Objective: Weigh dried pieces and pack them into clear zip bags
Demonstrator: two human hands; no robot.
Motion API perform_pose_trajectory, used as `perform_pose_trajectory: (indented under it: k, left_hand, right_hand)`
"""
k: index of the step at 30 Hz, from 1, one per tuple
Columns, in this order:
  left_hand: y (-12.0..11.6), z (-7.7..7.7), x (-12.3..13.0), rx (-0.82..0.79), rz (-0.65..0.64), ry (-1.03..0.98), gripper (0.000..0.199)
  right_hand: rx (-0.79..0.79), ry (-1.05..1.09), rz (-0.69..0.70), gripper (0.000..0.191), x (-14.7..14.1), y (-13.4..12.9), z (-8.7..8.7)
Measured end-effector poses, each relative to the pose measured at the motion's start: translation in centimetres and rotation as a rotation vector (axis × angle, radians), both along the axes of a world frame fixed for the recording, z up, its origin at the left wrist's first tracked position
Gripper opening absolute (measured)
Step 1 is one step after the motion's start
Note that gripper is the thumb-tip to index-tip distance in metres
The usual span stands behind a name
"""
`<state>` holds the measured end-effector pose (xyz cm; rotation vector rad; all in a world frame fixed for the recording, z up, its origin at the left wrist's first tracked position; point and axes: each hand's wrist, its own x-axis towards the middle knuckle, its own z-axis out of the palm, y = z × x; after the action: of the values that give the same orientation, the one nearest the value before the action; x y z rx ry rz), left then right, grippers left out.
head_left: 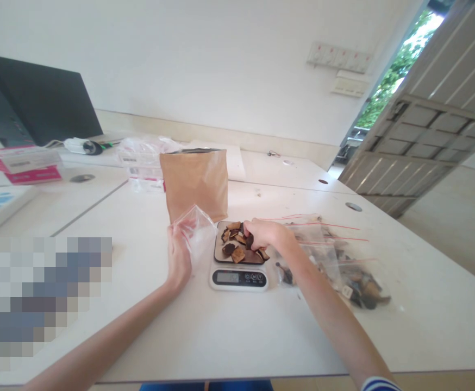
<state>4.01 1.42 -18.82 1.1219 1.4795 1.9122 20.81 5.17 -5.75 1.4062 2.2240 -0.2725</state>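
Observation:
A white digital scale [239,278] stands on the table, with several dried brown slices [238,254] on its platform. My right hand [262,233] is over the right part of the platform, its fingers closed on a dark dried slice [249,240]. Left of the scale, my left hand [179,255] holds a clear plastic bag [200,231] by its side, the bag's mouth leaning toward the platform. Behind the bag a brown paper pouch [197,182] stands upright.
Clear zip bags of dried pieces [362,282] lie to the right, beside my right forearm. Pink-and-white boxes [33,165] and a black computer case [50,98] stand at the back left. More boxes in plastic [143,163] sit behind the pouch.

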Motion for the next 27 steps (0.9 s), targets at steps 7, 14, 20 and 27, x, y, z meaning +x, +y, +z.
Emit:
perform_pose_trajectory:
  k: [7,14,20,27]
  left_hand:
    - [-0.2,0.4,0.2,-0.023,-0.012,-0.044,0.043]
    - [-0.3,0.5,0.3,-0.024,-0.026,-0.060,0.042]
    - [-0.3,0.3,0.2,0.004,-0.089,-0.059,0.044]
    - [-0.7,0.7,0.5,0.032,-0.120,-0.065,0.045]
  right_hand:
    - [0.001,0.027,0.040,0.038,0.2,0.3,-0.2]
    - [0.010,0.077,0.053,0.039,0.3,0.7,-0.6]
    - [0.068,0.131,0.027,0.027,0.6,0.7,-0.1]
    - [0.177,0.314,0.020,0.015,2.2,0.6,1.2]
